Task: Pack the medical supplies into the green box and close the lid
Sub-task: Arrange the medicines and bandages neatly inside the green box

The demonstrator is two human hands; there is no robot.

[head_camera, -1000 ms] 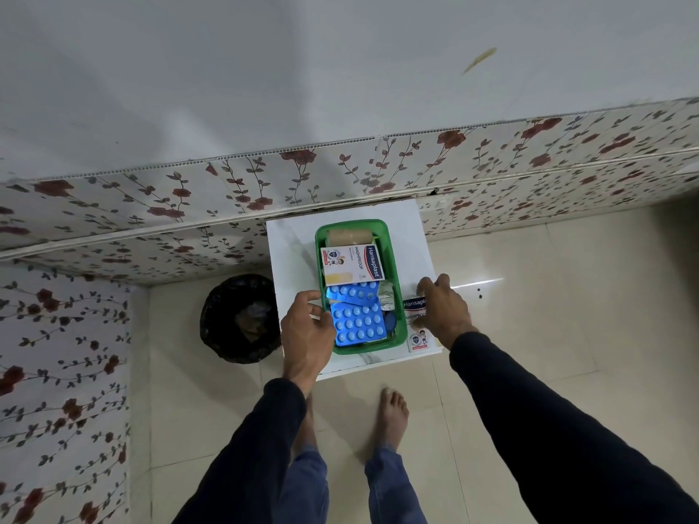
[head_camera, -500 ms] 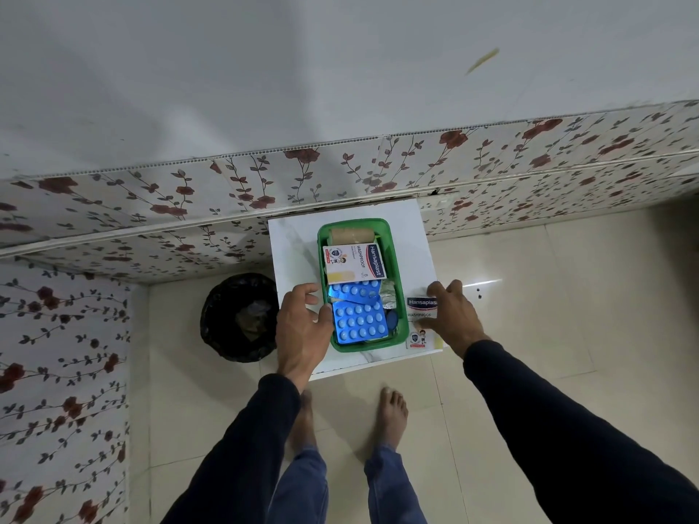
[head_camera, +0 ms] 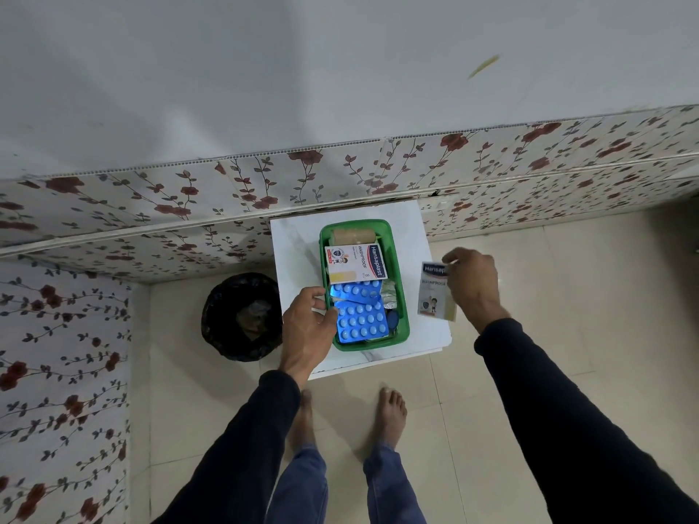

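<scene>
The green box (head_camera: 401, 296) stands open on a small white table (head_camera: 295, 251). Inside lie a tan bandage roll (head_camera: 353, 236), a Hansaplast plaster box (head_camera: 357, 263), blue pill blister packs (head_camera: 362, 319) and small sachets (head_camera: 389, 298). My left hand (head_camera: 308, 327) rests on the box's left rim, thumb touching the blister pack. My right hand (head_camera: 471, 281) holds a second Hansaplast plaster box (head_camera: 434, 293) lifted above the table's right edge, beside the green box. No lid is visible.
A black-lined waste bin (head_camera: 242, 315) stands on the floor left of the table. The table backs against a floral-papered wall (head_camera: 189, 198). My bare feet (head_camera: 391, 414) stand on the cream tile floor in front of the table.
My right hand has picked the second plaster box up off the table and raised it to the right. My left hand stays at the box's left rim.
</scene>
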